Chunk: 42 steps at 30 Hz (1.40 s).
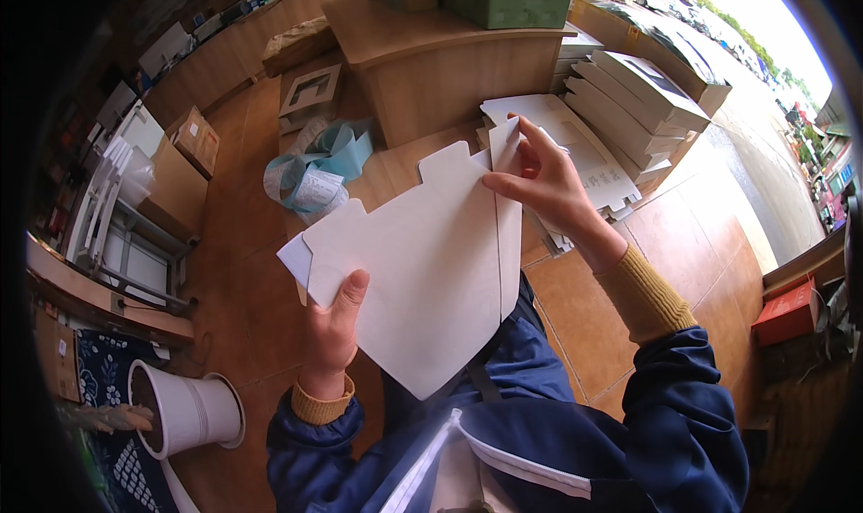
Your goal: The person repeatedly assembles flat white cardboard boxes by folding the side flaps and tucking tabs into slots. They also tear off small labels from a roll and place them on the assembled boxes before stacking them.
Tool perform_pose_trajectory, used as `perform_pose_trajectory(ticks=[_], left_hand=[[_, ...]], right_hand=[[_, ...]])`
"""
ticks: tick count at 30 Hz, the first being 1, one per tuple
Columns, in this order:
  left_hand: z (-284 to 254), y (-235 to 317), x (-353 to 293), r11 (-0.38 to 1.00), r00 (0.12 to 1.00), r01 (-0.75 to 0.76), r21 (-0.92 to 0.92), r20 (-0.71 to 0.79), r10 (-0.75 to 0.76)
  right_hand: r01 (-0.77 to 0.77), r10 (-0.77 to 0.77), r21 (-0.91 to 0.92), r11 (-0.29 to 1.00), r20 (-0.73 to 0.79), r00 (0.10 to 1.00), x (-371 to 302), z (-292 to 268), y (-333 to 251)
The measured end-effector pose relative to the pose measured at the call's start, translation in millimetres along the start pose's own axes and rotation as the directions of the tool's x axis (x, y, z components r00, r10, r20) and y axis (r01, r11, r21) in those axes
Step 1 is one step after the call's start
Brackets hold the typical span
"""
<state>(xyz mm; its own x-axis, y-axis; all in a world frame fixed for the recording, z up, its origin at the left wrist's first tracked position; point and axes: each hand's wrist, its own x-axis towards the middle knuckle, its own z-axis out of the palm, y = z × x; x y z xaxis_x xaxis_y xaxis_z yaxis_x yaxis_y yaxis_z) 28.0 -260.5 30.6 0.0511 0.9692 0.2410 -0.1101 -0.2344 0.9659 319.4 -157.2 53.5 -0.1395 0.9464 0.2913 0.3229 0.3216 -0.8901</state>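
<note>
A white cardboard box blank (413, 252), partly folded with cut tabs along its far edge, lies tilted above my lap. My left hand (331, 329) grips its left edge, thumb on top and the other fingers hidden beneath. At the far right corner my right hand (544, 176) pinches a narrow flap that stands up from the crease along the right side. By the left corner a pale folded tab (295, 259) sticks out. Just beyond my right hand lies a pile of flat white box blanks (598, 158).
Stacked white boxes (620, 108) stand at the right beside a wooden counter (458, 81) that bears a green box (517, 0). Light blue ribbon and crumpled paper (328, 167) lie ahead on the left. A white plant pot (193, 410) sits at lower left, a red box (785, 312) at far right.
</note>
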Motion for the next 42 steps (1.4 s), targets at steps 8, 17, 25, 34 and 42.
perform_pose_trajectory(ticks=[8, 17, 25, 34, 42], left_hand=[[15, 29, 23, 0.971, 0.956, -0.214, -0.110, -0.230, 0.185], [68, 6, 26, 0.904, 0.755, -0.424, 0.056, 0.572, 0.319], [-15, -26, 96, 0.979, 0.980, -0.190, -0.078, -0.066, 0.185], [-13, -29, 53, 0.912, 0.954, 0.210, -0.351, 0.276, -0.114], [6, 9, 2, 0.937, 0.913, 0.113, -0.330, 0.406, 0.033]], right_hand=[[0.240, -0.290, -0.392, 0.888, -0.073, 0.954, -42, 50, -22], [0.391, -0.397, -0.074, 0.918, -0.103, 0.912, -78, 39, -40], [0.087, -0.071, 0.512, 0.854, -0.050, 0.996, -51, -21, -12], [-0.162, 0.204, 0.285, 0.945, -0.124, 0.971, -28, -10, 21], [-0.397, 0.390, 0.209, 0.894, 0.075, 0.918, -14, -41, -22]])
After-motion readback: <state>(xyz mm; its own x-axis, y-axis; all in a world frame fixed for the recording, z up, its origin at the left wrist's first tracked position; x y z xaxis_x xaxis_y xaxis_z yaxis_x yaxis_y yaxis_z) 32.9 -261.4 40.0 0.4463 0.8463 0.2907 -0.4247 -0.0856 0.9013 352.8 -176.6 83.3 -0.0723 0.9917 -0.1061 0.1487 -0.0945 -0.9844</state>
